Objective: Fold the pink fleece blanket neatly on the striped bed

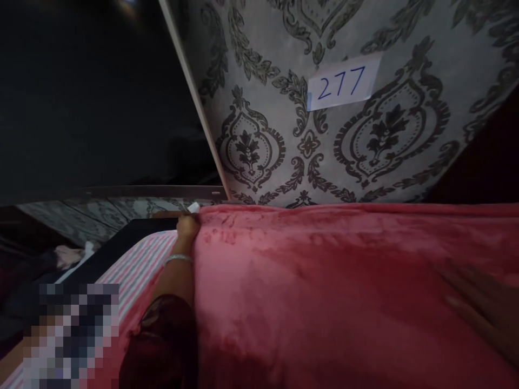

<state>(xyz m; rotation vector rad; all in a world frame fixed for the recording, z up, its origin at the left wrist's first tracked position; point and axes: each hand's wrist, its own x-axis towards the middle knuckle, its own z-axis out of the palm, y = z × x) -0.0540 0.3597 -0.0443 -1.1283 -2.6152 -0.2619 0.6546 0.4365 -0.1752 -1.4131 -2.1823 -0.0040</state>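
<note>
A pinkish-red plush blanket (308, 302) is spread over the surface in front of me, its far edge running along the wall. At its far left corner my left hand (187, 226) is closed on the blanket's edge, with a bracelet on the wrist. A small white piece (193, 207), perhaps a tag, sticks up just beyond that hand. My right hand (482, 305) lies flat on the blanket at the right, fingers stretched out; it is dim and slightly blurred. Left of the blanket shows a pink, grey and white striped cloth (140, 259).
A large dark screen (93, 102) stands at the upper left. Damask-patterned wallpaper (251, 146) carries a paper marked 277 (343, 84). A black surface edge (117, 243) and heaped cloth (67, 256) lie at the left. A pixelated patch (73, 335) hides the lower left.
</note>
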